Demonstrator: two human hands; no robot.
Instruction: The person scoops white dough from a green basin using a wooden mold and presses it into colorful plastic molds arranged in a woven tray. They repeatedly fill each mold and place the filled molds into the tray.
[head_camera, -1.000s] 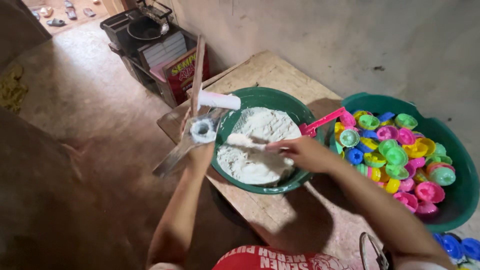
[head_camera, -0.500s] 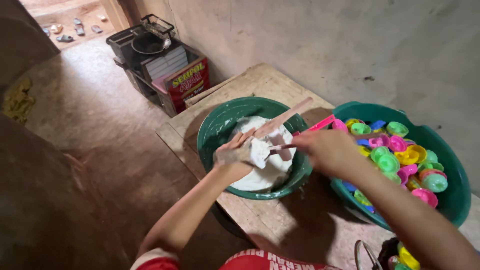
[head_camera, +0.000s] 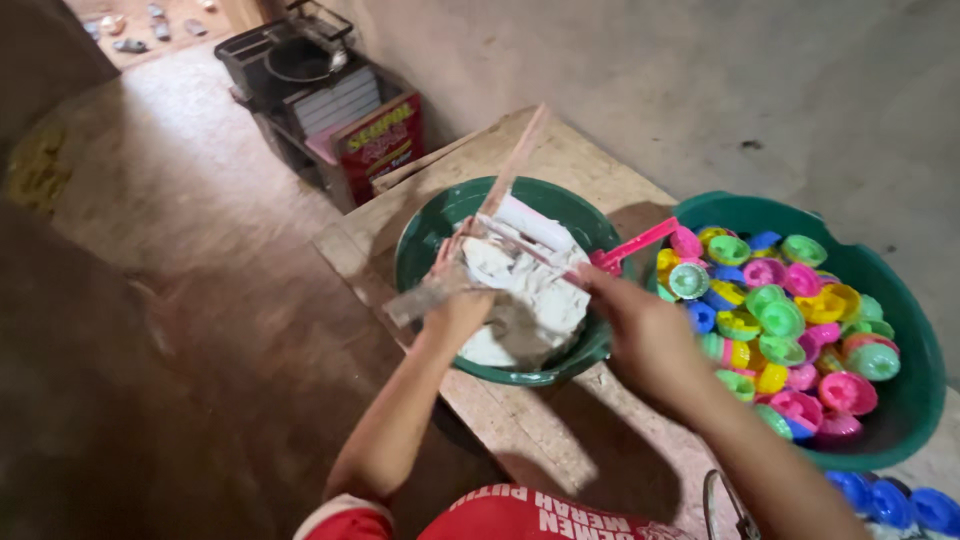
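So the green bowl (head_camera: 430, 235) sitting on the wooden board (head_camera: 560, 160) is the anchor here, and it's full of a white pasty mix (head_camera: 530, 300). The left hand (head_camera: 458, 305) is at the bowl's near-left rim, clenched around a blurry, paste-smeared tool (head_camera: 425, 292) that sticks out past the rim. A long thin wooden stick (head_camera: 520, 160) slants up from there over the bowl, though I can't tell if that same hand is holding it. The right hand (head_camera: 640, 330) is at the bowl's right rim, fingers closed on a pink-handled tool (head_camera: 635, 245) whose smeared end reaches into the paste. Just right of the bowl is a bigger green tub (head_camera: 900, 300) heaped with little round plastic moulds (head_camera: 780, 320) in pink, green, yellow and blue. Behind the bowl to the left, a dark crate (head_camera: 300, 80) stands on the floor.
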